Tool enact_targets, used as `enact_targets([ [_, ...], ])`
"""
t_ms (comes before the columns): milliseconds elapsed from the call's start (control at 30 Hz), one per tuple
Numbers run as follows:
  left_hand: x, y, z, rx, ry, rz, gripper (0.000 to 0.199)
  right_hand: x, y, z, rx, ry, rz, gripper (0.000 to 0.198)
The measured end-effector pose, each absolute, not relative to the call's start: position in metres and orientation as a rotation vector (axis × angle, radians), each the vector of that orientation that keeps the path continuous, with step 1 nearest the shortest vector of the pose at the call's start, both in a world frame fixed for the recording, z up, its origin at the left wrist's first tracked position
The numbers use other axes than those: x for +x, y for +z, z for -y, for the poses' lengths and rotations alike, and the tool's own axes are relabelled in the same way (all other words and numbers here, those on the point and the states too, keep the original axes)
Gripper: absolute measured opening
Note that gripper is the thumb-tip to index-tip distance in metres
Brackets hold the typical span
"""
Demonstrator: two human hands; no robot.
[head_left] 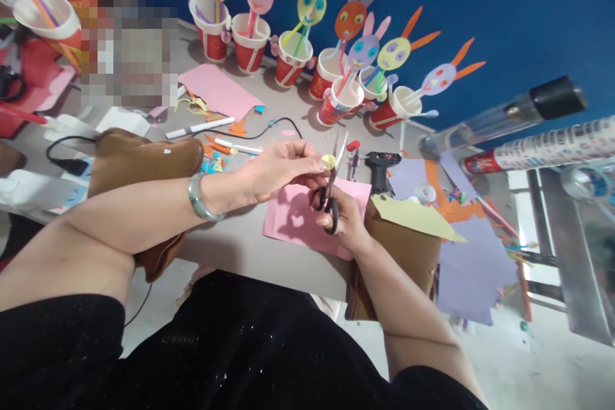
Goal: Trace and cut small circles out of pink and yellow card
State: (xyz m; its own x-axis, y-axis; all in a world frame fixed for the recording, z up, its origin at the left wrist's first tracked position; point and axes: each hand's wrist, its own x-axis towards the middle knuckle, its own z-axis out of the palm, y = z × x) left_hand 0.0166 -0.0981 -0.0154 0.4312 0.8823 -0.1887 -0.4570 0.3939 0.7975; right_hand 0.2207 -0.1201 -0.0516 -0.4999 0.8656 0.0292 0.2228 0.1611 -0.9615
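Between the fingertips of my left hand (293, 170) is a small round piece of yellow paper (329, 161). My right hand (343, 214) has its fingers through the black handles of a pair of scissors (337, 163), blades pointing up and slightly parted. The blades stand right beside the yellow piece; whether they touch it I cannot tell. Below both hands a pink paper sheet (293, 221) lies on the table, with their shadow across it.
Red paper cups (250, 54) with paper rabbit heads line the blue wall. A black glue gun (382, 170) lies right of the scissors. Purple paper (473, 269) and yellow paper (416, 216) lie at right. Left are a brown cushion (144, 157), a white marker (199, 128) and paper scraps.
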Motion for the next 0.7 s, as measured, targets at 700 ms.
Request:
enact_targets([
  [700, 0.0132, -0.0074, 0.0975, 0.78, 0.936, -0.697, 0.024, 0.2231, -0.0486, 0.1191, -1.077, 1.347, 1.851, 0.073],
])
